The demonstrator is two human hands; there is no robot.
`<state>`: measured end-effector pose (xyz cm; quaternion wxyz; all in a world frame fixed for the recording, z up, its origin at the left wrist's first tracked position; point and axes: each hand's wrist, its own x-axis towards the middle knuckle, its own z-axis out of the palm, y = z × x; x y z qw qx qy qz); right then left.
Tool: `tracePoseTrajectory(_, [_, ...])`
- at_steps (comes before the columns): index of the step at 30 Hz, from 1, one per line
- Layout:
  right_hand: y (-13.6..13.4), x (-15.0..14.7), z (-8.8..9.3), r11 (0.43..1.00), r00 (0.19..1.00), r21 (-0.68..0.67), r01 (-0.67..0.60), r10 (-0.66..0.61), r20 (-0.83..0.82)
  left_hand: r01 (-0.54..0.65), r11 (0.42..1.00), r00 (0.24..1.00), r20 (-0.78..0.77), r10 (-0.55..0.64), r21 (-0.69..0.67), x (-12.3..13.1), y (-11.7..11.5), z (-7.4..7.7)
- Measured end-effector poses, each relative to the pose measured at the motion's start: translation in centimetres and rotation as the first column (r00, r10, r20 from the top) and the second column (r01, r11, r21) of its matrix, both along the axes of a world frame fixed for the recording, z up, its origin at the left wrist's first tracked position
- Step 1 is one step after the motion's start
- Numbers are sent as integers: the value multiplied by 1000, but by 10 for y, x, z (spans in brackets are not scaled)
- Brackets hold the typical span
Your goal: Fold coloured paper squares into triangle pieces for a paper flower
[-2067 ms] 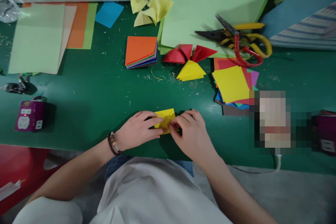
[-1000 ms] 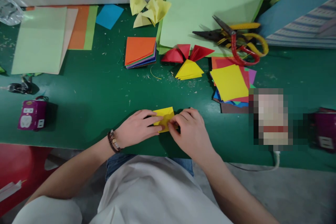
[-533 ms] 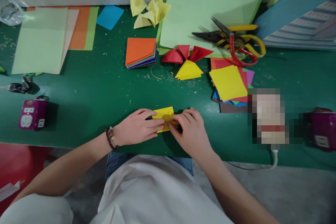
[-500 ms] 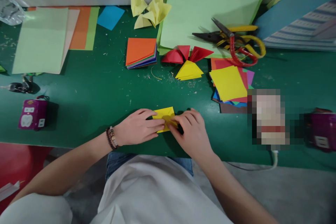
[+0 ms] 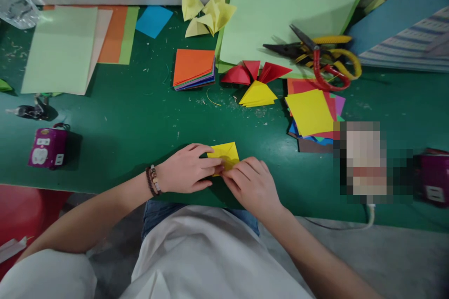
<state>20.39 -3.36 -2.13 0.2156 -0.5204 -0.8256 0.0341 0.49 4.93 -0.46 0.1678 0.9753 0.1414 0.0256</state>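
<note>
A small folded piece of yellow paper (image 5: 227, 151) lies on the green table near its front edge, with crease lines on its upper face. My left hand (image 5: 187, 168) comes in from the left; its fingertips hold the paper's left and lower part, while the lowest digit rests apart on the table. At the lower right edge, my right hand (image 5: 253, 182) has its fingers closed in a pinch on the same paper. Both hands' fingertips nearly meet there, and they hide part of that lower edge.
Beyond the paper are folded yellow pieces (image 5: 257, 94), red pieces (image 5: 236, 75), and an orange-topped paper stack (image 5: 194, 67). Scissors (image 5: 317, 56) lie on green sheets (image 5: 252, 23). Coloured squares (image 5: 312, 112) sit right, near a blurred device (image 5: 366, 159). A purple box (image 5: 49, 148) stands left.
My right hand has shifted slightly down and closed its fingers more along the paper's lower edge. My left hand stays on the paper. The whole view has slid slightly.
</note>
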Motion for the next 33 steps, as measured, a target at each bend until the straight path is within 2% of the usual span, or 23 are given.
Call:
tracePoseTrajectory(7, [-2, -12, -1, 998, 997, -6, -68, 69, 21, 17, 1000, 1000, -19, -17, -11, -1, 1, -4])
tracePoseTrajectory(10, [-5, -15, -4, 996, 995, -22, -92, 91, -29, 15, 1000, 999, -28, -16, -19, -1, 1, -4])
tracePoseTrajectory(15, [-7, -6, -5, 999, 984, -31, 30, -35, -174, 24, 999, 1000, -19, -25, -39, -2, 1, -2])
tracePoseTrajectory(20, [-5, -2, -4, 1000, 997, 8, 28, -28, -68, 22, 999, 1000, -19, -23, -37, -2, 2, -2])
tracePoseTrajectory(24, [-8, -11, -7, 1000, 998, 13, 15, -14, -64, 23, 999, 1000, -19, -24, -43, -3, 2, -3])
tracePoseTrajectory(28, [-14, -17, -8, 999, 988, -49, -12, 4, -155, 5, 999, 1000, -28, -6, -43, -3, 0, -5])
tracePoseTrajectory(33, [-30, -9, 4, 978, 930, -191, 88, -149, -336, 17, 1000, 1000, -17, -17, -11, -4, 0, -4])
